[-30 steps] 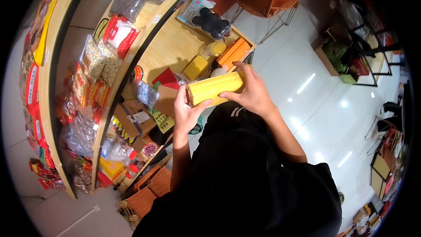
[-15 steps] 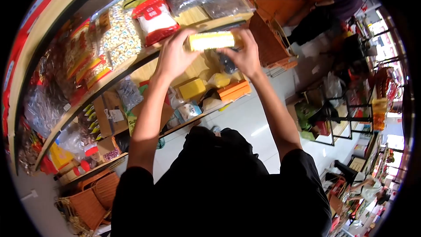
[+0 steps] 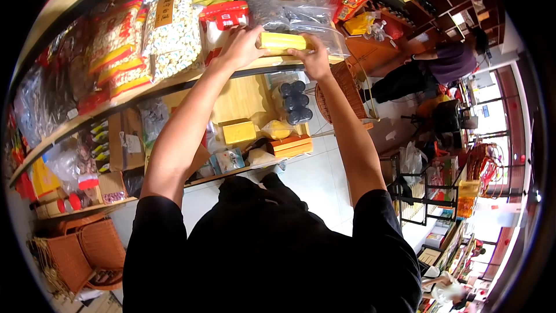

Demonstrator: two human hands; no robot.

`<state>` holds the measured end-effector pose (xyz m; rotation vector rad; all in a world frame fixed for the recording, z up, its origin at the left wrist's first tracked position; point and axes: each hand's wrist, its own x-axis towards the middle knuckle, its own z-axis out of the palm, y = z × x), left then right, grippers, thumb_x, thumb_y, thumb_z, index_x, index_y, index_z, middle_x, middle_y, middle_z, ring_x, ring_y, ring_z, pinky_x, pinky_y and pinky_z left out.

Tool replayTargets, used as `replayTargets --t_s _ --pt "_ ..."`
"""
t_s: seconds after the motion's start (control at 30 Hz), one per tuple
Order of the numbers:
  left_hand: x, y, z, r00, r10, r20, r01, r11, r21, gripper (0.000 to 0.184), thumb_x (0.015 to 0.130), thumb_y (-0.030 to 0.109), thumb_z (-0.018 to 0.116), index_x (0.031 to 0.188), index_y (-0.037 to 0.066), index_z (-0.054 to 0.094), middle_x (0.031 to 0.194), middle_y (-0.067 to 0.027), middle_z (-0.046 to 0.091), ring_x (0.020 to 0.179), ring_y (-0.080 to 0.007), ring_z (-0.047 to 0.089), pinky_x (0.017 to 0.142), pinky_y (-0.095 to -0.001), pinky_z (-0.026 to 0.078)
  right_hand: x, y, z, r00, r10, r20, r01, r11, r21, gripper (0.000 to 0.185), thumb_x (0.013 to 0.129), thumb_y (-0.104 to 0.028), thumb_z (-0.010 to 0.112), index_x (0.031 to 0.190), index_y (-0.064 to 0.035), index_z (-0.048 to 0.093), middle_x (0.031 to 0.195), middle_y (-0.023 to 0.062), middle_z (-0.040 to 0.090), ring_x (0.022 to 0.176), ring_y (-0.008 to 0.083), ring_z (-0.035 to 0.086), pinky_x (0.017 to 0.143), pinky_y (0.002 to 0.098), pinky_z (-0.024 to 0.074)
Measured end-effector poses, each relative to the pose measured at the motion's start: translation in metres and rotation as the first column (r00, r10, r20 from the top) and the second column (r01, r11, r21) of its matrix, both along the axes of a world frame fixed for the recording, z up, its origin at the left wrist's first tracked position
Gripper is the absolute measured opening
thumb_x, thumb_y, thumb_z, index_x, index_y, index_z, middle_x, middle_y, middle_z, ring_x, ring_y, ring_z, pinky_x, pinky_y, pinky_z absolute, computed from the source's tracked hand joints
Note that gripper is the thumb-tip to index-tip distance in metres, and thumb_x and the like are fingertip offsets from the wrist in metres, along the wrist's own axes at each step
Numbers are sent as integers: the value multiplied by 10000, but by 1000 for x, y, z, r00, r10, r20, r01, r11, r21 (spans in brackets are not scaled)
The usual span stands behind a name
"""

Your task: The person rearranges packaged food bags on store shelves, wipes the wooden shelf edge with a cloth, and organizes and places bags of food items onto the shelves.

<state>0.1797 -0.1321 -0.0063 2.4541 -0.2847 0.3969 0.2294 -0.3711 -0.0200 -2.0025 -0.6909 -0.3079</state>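
Note:
A yellow, roughly cylindrical pack (image 3: 282, 43) lies sideways between my hands, over the front part of the upper wooden shelf. My left hand (image 3: 244, 47) is closed round its left end, and my right hand (image 3: 314, 57) grips the right end with fingers and thumb. Just behind my left hand sits a red-and-white bag (image 3: 225, 16), partly covered by the fingers. Behind the pack are clear plastic bags with dark contents (image 3: 260, 8). I cannot make out any print on the pack.
Bags of pale round pieces (image 3: 171, 26) fill the upper shelf to the left. The lower shelf holds a yellow block (image 3: 239, 132), an orange box (image 3: 291, 146) and dark-capped jars (image 3: 295, 101). A wicker basket (image 3: 339, 94) stands at right, with another person (image 3: 443, 64) beyond.
My view has shifted, showing more of the upper shelf and the person at right. The yellow pack stays in both hands; its bright glare has faded.

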Motion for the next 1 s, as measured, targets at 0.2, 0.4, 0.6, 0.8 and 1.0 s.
replayTargets --t_s 0.2,0.4,0.6,0.8,1.0 --pt "-12 -5 12 999 32 -35 -21 962 273 526 736 354 792 1124 39 629 1160 -177 628 1179 -305 521 1056 -410 303 7 -4 1 998 32 -51 -37 994 -103 545 730 -227 849 1179 -14 625 1086 140 648 1010 229 622 890 336 492" --pt "3 -12 7 995 40 -91 -6 938 347 486 718 303 764 1085 12 634 1049 -189 665 1155 -307 523 1016 -405 292 3 -2 -10 984 33 -176 -41 998 -42 551 734 -256 844 1182 -24 623 1088 163 663 1013 259 642 878 351 501" --pt "7 -23 -3 985 104 -140 -36 907 419 583 727 244 614 1253 6 537 1098 -176 662 1168 -263 515 1042 -449 234 12 -2 -32 992 23 -126 -28 999 -38 622 765 -287 825 1265 -42 548 1151 180 640 1049 285 627 896 370 506" --pt "1 -24 -5 982 141 -126 -81 915 395 594 730 227 616 1293 59 531 1139 -150 659 1243 -254 472 1091 -428 179 6 4 -39 996 22 -81 -21 1000 21 666 783 -278 811 1319 -56 483 1156 216 618 1053 314 624 902 387 504" --pt "-8 -23 -1 969 123 -216 -47 944 326 519 786 214 635 1283 106 535 1267 -140 582 1314 -276 415 1160 -435 137 9 6 -45 994 25 -105 -19 998 58 682 782 -253 813 1336 -42 475 1142 221 595 1028 308 630 892 382 518"
